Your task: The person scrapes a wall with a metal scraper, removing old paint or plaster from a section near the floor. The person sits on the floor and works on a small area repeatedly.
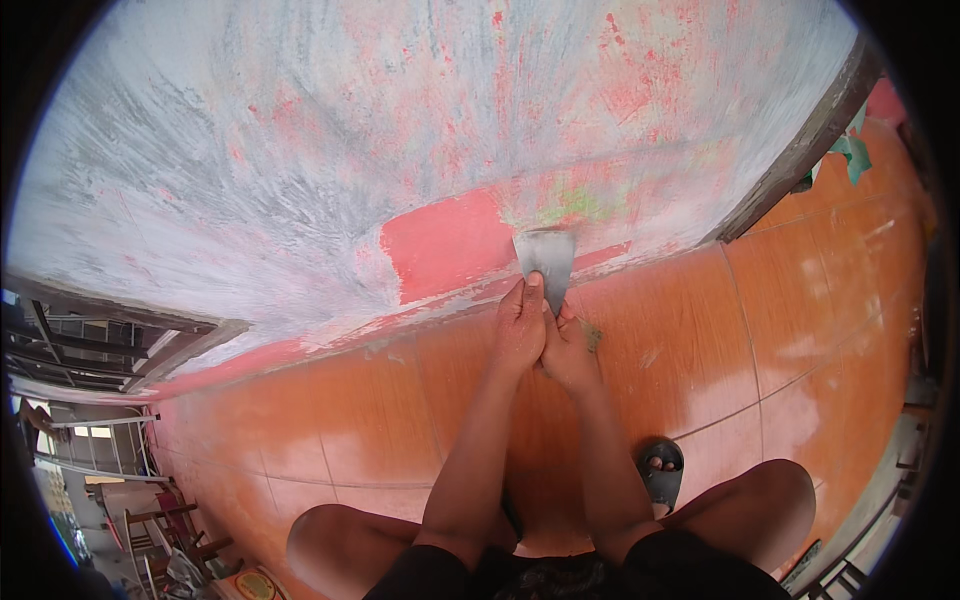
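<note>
Both of my hands grip a metal scraper (547,255) with a broad, flared blade. My left hand (521,322) has its thumb laid along the blade's face. Lower down, my right hand (570,345) is wrapped about the handle end, which the fingers hide. The blade's wide edge is at the foot of a wall (315,172) with worn white, grey and pink paint; I cannot tell if it presses on it. Just left of the blade is a patch of solid pink paint (450,244) with ragged borders, and a greenish spot (585,201) shows above it.
Orange tiles with pale dust form the floor (660,330). A dark-framed window opening (90,337) is at the left, a dark frame edge (802,150) at the right. Wooden chairs (172,532) and a metal ladder (105,446) stand lower left. My sandalled foot (661,472) is right of my arms.
</note>
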Demonstrator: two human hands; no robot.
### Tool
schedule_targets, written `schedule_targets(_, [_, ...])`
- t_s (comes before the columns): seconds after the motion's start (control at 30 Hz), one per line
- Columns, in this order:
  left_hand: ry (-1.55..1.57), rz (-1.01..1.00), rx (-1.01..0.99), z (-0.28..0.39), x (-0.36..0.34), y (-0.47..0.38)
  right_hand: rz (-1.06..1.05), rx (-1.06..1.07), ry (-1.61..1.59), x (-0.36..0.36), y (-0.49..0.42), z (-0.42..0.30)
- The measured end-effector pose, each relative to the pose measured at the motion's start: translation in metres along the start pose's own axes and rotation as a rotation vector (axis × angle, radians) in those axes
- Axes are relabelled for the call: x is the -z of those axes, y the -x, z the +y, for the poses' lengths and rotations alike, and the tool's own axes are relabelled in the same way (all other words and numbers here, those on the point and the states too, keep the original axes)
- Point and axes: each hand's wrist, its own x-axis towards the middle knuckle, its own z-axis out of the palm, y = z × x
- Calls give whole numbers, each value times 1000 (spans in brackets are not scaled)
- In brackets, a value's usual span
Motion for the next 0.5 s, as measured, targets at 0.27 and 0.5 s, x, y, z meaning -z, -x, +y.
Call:
schedule_targets(0.27, [-6, -68, 81, 9, 0, 3, -9, -35, 11, -3, 0, -14])
schedule_targets(0.5, [-37, -2, 24, 11, 2, 6, -10, -25, 5, -8, 3, -20])
